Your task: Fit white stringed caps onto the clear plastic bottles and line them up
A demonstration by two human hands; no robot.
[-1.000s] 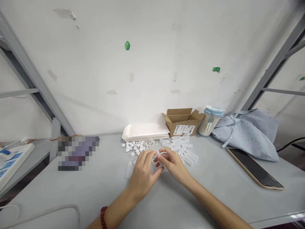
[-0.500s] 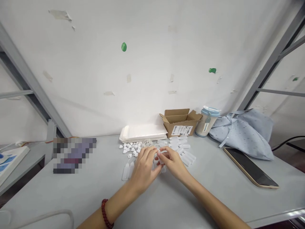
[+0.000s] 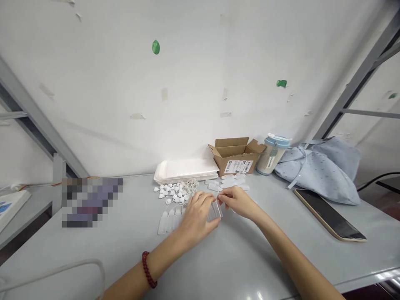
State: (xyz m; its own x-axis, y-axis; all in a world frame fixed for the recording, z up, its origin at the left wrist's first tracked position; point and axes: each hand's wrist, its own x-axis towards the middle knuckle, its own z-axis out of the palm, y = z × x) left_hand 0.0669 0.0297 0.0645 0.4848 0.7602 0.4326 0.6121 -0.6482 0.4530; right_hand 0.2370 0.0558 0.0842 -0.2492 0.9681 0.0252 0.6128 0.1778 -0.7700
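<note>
My left hand [image 3: 195, 216], a red beaded bracelet on its wrist, curls over a clear plastic sleeve [image 3: 215, 211], which shows between its fingers and thumb. Just right of it my right hand [image 3: 239, 203] has its fingertips pinched at the sleeve's upper end; what they hold is hidden. Left of my left hand lies a row of translucent sleeves [image 3: 170, 221] with white caps and strings. Behind it are several loose white caps [image 3: 175, 191] and a bunch of thin white string [image 3: 191, 186]. More translucent sleeves [image 3: 233, 182] lie beyond my right hand.
A stack of white padded envelopes [image 3: 187, 170] and an open cardboard box [image 3: 239, 160] stand by the wall. Right of them are a blue-lidded cup [image 3: 271, 156], a light blue fabric bag [image 3: 321, 168] and a phone [image 3: 329, 214]. A white cable [image 3: 78, 263] crosses the front left.
My hands have drawn slightly apart; the right hand has moved right, and the clear sleeve shows by the left. Fewer loose sleeves are visible near my right hand. The view has shifted slightly.
</note>
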